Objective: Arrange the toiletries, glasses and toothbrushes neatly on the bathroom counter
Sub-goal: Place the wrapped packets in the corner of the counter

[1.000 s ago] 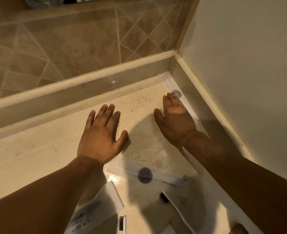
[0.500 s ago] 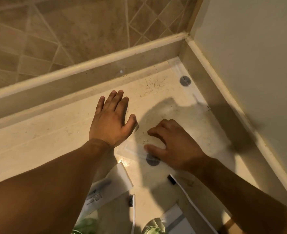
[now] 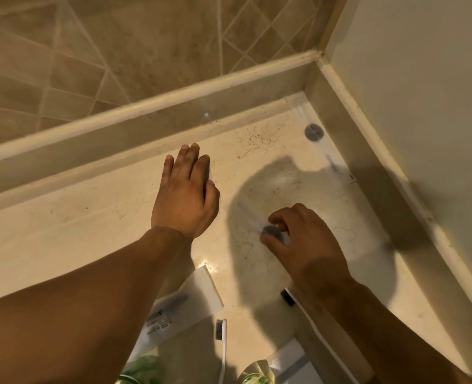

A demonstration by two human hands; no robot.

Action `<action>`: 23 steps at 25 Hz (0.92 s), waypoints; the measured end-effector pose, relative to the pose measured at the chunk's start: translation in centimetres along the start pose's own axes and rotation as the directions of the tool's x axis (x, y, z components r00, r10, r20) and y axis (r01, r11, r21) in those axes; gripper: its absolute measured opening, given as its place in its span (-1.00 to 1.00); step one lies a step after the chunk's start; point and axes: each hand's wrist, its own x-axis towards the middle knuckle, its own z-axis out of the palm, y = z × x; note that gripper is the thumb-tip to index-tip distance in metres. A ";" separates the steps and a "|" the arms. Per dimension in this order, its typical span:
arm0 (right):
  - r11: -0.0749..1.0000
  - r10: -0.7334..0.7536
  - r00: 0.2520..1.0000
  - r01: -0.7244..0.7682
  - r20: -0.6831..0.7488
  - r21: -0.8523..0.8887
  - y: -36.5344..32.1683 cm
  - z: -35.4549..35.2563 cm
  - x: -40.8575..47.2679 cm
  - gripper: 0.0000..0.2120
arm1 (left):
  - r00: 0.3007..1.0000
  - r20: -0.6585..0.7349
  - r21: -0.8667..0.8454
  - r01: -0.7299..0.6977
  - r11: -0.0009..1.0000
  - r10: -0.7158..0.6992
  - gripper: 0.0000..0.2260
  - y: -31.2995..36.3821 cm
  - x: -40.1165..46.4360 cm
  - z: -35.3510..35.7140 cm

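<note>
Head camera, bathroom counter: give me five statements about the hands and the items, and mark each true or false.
1. The left hand lies flat, palm down, on the counter. True.
2. The right hand is spread flat. False: its fingers are curled around a clear packet with a grey dot.
3. Another clear packet with a grey dot lies in the far corner. True.
4. A white toothbrush lies near the bottom edge. True.
5. The left hand holds the white sachet. False: the sachet lies untouched beside the forearm.

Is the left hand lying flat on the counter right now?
Yes, the left hand lies palm down with fingers stretched out on the counter.
</note>
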 end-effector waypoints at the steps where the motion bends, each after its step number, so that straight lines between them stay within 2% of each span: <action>1: 0.999 0.051 0.998 -0.050 -0.029 0.019 0.2 -0.4 0.8 -0.70 | 1.000 -0.001 -0.005 0.002 1.000 -0.002 -0.52 0.0 0.0 0.1; 5: 0.989 0.138 0.975 -0.127 -0.172 0.076 0.7 -2.0 4.4 -0.74 | 1.000 -0.010 -0.012 0.007 1.000 -0.007 -0.50 -0.1 0.0 0.2; 9: 0.989 0.146 0.955 -0.141 -0.256 0.040 0.0 -2.8 8.3 -0.82 | 1.000 0.001 -0.001 0.007 1.000 -0.007 -0.45 -0.2 0.0 0.1; 13: 0.987 0.160 0.949 -0.152 -0.270 0.051 -1.3 -3.1 9.8 -0.82 | 1.000 0.018 -0.003 0.011 1.000 -0.011 -0.42 -0.1 0.2 -0.2; 17: 0.991 0.128 0.949 -0.134 -0.289 -0.003 -0.9 -2.3 6.1 -0.80 | 1.000 0.021 0.014 0.004 1.000 -0.005 -0.42 -0.1 0.1 -0.3; 20: 0.979 0.196 0.948 -0.203 -0.251 -0.004 -0.5 -1.3 3.9 -0.67 | 1.000 0.030 0.023 0.000 1.000 0.000 -0.42 -0.2 0.1 -0.5; 23: 0.984 0.166 0.946 -0.178 -0.280 -0.018 -0.4 -1.0 4.8 -0.64 | 1.000 0.031 0.022 -0.004 1.000 0.003 -0.42 -0.1 0.1 -0.4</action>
